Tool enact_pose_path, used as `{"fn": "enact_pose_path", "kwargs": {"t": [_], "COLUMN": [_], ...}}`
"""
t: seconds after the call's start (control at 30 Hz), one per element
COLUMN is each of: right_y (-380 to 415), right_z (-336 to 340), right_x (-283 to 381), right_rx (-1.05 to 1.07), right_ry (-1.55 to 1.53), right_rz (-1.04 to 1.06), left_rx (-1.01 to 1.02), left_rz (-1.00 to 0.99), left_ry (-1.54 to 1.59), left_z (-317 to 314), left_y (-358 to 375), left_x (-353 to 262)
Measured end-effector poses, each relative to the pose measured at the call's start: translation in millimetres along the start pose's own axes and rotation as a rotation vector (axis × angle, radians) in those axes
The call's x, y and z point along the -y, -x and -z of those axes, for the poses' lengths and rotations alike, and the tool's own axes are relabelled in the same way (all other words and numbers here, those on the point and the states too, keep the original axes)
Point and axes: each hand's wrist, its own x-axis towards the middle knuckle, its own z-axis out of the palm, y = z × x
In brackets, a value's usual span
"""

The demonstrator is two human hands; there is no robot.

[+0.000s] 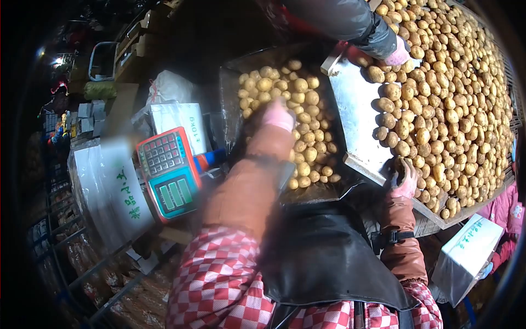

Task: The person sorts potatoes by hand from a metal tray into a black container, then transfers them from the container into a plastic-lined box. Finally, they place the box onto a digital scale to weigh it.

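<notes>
My left hand (278,115) is over the potatoes (309,140) in a dark-lined box in the middle. Motion smears its fingers, so I cannot make out whether it holds anything. My right hand (405,182) is at the lower left corner of a big slatted table heaped with potatoes (455,115). Its fingers curl around a potato (404,163) in shadow beside the metal chute (356,109). That chute slopes from the heap toward the dark-lined box (233,77).
A red and teal scale display (170,174) stands left of the box, near white printed cartons (112,186). Another person's dark sleeve (350,24) and hand (399,53) reach into the heap from above. A white carton (468,255) is held by someone at lower right.
</notes>
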Motion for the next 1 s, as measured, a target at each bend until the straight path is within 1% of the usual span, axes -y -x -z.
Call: {"fn": "enact_pose_path", "kwargs": {"t": [0.03, 0.07, 0.1, 0.13, 0.2, 0.23, 0.3, 0.33, 0.4, 0.43, 0.47, 0.5, 0.53, 0.57, 0.6, 0.63, 0.67, 0.7, 0.77, 0.8, 0.83, 0.87, 0.9, 0.93, 1.0], "right_y": [-0.6, 0.3, 0.1, -2.0, 0.3, 1.4, 2.5, 4.7, 4.6, 3.3, 3.9, 1.6, 0.9, 0.7, -0.2, -0.3, -0.2, -0.8, -7.6, -15.9, -22.8, -20.4, -19.2, -16.4, -9.9], "right_z": [-0.3, 0.0, 1.6, 3.7, 3.6, -0.4, -1.6, -4.8, -12.2, -5.7, -6.6, -5.2, -2.3, -3.8, -5.4, -6.5, -8.1, -9.4, -8.1, 3.3, 16.3, 7.2, -5.1, -10.8, 18.7], "right_x": [1.1, 2.8, 4.8, 6.9, 8.8, 5.4, 1.6, -4.1, -12.8, 1.9, -2.5, 1.5, 3.8, -2.6, -2.9, -2.4, -4.2, -4.7, -8.3, 1.6, 12.8, -0.2, -10.4, -24.3, 16.1], "right_rx": [-0.006, -0.007, 0.005, 0.015, 0.032, 0.025, 0.036, 0.039, 0.039, 0.082, 0.067, 0.079, 0.09, 0.073, 0.077, 0.082, 0.088, 0.012, 0.18, 0.263, 0.41, 0.381, 0.349, 0.313, 0.206], "right_ry": [-0.006, -0.012, -0.021, -0.03, -0.031, -0.023, 0.006, 0.02, 0.046, 0.072, 0.052, 0.045, 0.043, 0.029, 0.019, 0.011, 0.004, 0.039, -0.05, -0.092, -0.206, -0.41, -0.614, -0.647, -0.392], "right_rz": [-0.004, -0.008, -0.026, -0.04, -0.052, -0.055, -0.063, -0.055, -0.029, -0.128, -0.063, -0.065, -0.073, -0.032, -0.054, -0.076, -0.1, -0.03, -0.041, -0.05, -0.062, -0.154, -0.247, -0.281, -0.311], "left_rx": [-0.12, -0.068, -0.014, 0.096, 0.252, 0.182, 0.175, 0.234, 0.323, 0.356, 0.322, 0.295, 0.27, 0.244, 0.218, 0.227, 0.246, 0.268, 0.328, 0.28, 0.233, 0.188, 0.23, 0.272, 0.304], "left_rz": [0.137, 0.206, 0.269, 0.212, -0.002, -0.131, -0.222, -0.182, -0.102, -0.074, -0.074, -0.079, -0.111, -0.143, -0.176, -0.083, -0.037, 0.008, 0.002, -0.031, -0.067, -0.101, -0.137, -0.173, -0.305], "left_ry": [0.255, 0.729, 1.205, 1.183, 1.318, 1.17, 0.736, 0.46, 0.132, 0.068, 0.074, 0.077, 0.076, 0.075, 0.073, 0.118, 0.047, -0.026, -0.409, -0.391, -0.373, -0.354, -0.423, -0.491, -0.539], "left_z": [-0.6, -5.7, 20.3, 61.7, 71.1, 63.6, 65.3, 81.8, 123.6, 164.0, 168.7, 167.4, 163.6, 159.8, 156.1, 103.3, 92.0, 95.1, 102.5, 101.0, 98.2, 96.4, 94.3, 92.2, 98.5], "left_y": [2.2, 6.9, 31.4, 67.1, 93.2, 99.8, 105.5, 110.2, 137.1, 169.3, 179.5, 186.5, 191.3, 195.8, 200.4, 179.9, 177.0, 177.0, 184.3, 186.8, 189.5, 191.4, 189.0, 183.2, 173.7], "left_x": [1.5, 0.6, -36.2, -82.5, -90.8, -93.5, -78.8, -67.6, -54.7, -67.8, -55.2, -40.7, -24.8, -8.8, 7.0, 54.4, 64.5, 60.9, 55.1, 57.7, 61.8, 64.3, 64.6, 63.9, 62.7]}}
